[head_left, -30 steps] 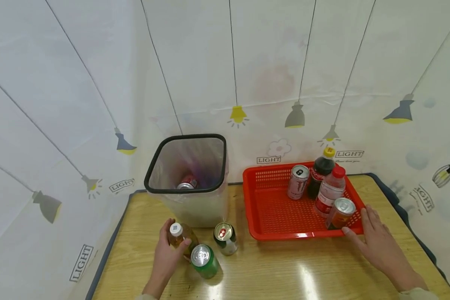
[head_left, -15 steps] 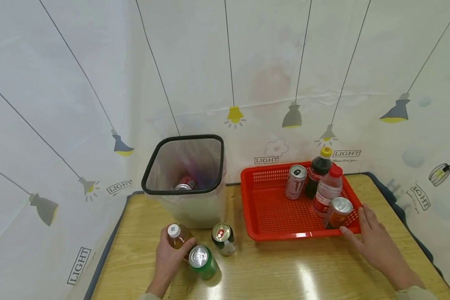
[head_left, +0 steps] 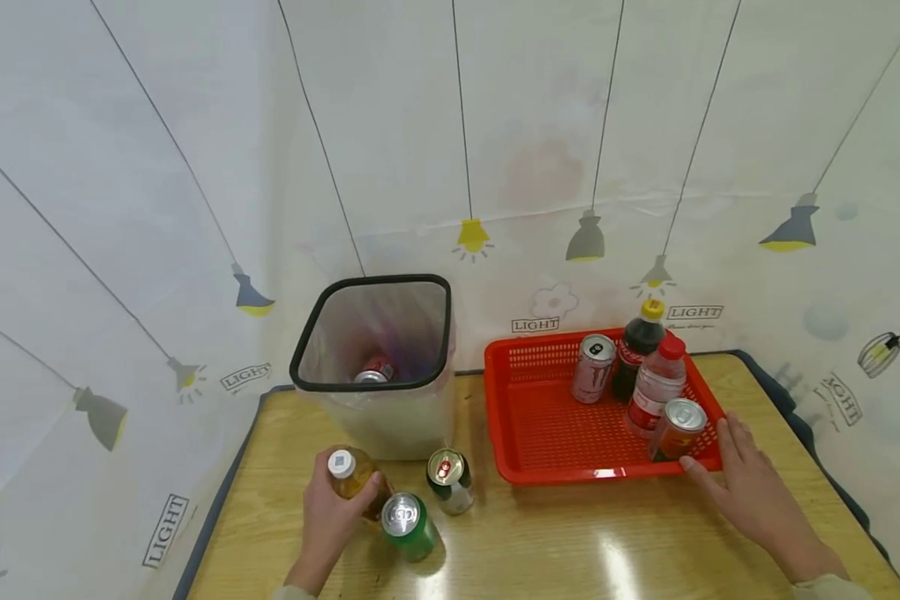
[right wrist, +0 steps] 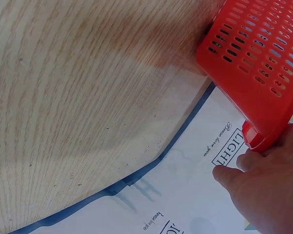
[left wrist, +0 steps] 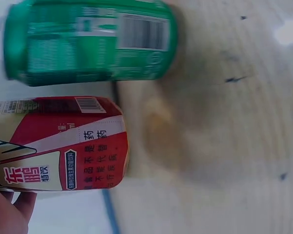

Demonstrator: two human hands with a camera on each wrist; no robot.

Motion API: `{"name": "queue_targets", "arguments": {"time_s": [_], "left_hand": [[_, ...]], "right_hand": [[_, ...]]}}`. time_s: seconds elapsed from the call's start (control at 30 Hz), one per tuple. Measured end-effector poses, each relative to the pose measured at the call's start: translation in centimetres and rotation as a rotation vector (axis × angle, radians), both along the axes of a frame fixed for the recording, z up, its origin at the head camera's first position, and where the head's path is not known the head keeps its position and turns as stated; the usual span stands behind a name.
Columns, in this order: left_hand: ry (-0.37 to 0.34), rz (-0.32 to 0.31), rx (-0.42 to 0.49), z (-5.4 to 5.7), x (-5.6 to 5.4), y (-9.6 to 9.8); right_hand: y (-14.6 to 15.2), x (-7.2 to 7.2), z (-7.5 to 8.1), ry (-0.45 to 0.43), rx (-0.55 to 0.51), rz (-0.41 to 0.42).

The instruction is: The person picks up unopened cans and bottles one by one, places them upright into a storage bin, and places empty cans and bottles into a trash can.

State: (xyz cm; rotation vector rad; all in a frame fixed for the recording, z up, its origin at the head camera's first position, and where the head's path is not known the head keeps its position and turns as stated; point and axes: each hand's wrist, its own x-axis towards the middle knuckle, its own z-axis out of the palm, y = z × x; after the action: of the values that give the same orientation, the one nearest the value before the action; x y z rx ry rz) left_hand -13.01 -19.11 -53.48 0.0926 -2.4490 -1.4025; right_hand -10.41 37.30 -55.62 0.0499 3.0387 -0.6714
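My left hand point(head_left: 332, 506) grips a bottle of amber drink point(head_left: 366, 475) with a white cap, its thumb on the near side. The bottle leans a little to the left. In the left wrist view its red and cream label point(left wrist: 63, 146) shows, and a shadow lies on the table past its base. Right beside it stands a green can point(head_left: 410, 527), with a dark can with a gold top point(head_left: 450, 481) a little further right. My right hand point(head_left: 757, 496) rests at the front right corner of a red basket point(head_left: 562, 475), fingers extended along the outside and thumb at the front rim.
A bin point(head_left: 375, 417) with a black rim and clear liner stands behind the bottle, a can point(head_left: 376, 371) inside. The basket holds a pink can point(head_left: 594, 371), a cola bottle point(head_left: 637, 342), a red-capped bottle point(head_left: 657, 383) and an orange can point(head_left: 678, 429).
My left hand has drawn the white-capped bottle slightly left and toward me, and it now leans more. The right hand stays at the basket corner.
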Motion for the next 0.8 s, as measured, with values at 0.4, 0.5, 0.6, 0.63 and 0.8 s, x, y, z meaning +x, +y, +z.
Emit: {"name": "queue_targets", "arguments": {"time_s": [0.4, 0.5, 0.6, 0.63, 0.8], "left_hand": [[0.210, -0.130, -0.102, 5.7, 2.5, 1.4], [0.287, -0.176, -0.113, 7.2, 2.8, 1.8], [0.354, -0.235, -0.119, 8.6, 2.9, 2.4], [0.372, -0.257, -0.117, 9.0, 2.9, 2.6], [0.451, -0.402, -0.090, 10.3, 3.0, 4.4]], "right_hand": [[0.0, 0.2, -0.2, 0.016, -0.001, -0.006], [0.1, 0.2, -0.1, 0.011, 0.001, -0.010], [0.1, 0.1, -0.1, 0.009, 0.001, -0.015], [0.0, 0.1, -0.1, 0.008, 0.000, -0.016], [0.0, 0.0, -0.3, 0.005, 0.006, -0.021]]}}
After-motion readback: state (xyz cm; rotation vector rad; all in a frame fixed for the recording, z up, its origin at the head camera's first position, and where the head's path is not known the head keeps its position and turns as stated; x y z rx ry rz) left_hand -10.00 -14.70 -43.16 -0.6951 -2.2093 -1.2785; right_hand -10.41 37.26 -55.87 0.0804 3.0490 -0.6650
